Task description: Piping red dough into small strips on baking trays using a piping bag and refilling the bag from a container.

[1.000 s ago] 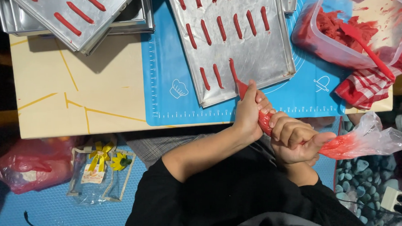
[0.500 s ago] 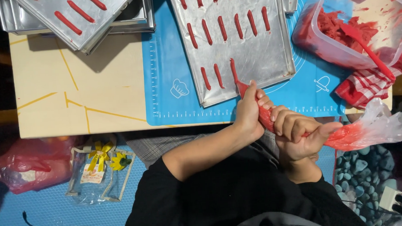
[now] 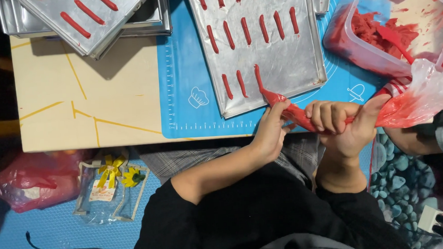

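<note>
A clear piping bag [image 3: 332, 116] of red paste is clenched in the right hand [image 3: 345, 125], while its nozzle end is pinched and steered by the left hand [image 3: 271, 129] at the near edge of the metal tray [image 3: 294, 70] on the blue mat [image 3: 190, 111]. An upper row of red strips [image 3: 247, 31] is laid down, and in the lower row two short strips are finished and a third is being drawn. Bare tray is left to its right, and more paste is held in the plastic tub [image 3: 427, 7].

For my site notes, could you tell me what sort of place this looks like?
Probably a home or small baking workspace: a low table with a blue baking mat, metal trays carrying piped red strips, and a piping bag squeezed by both hands.
</note>
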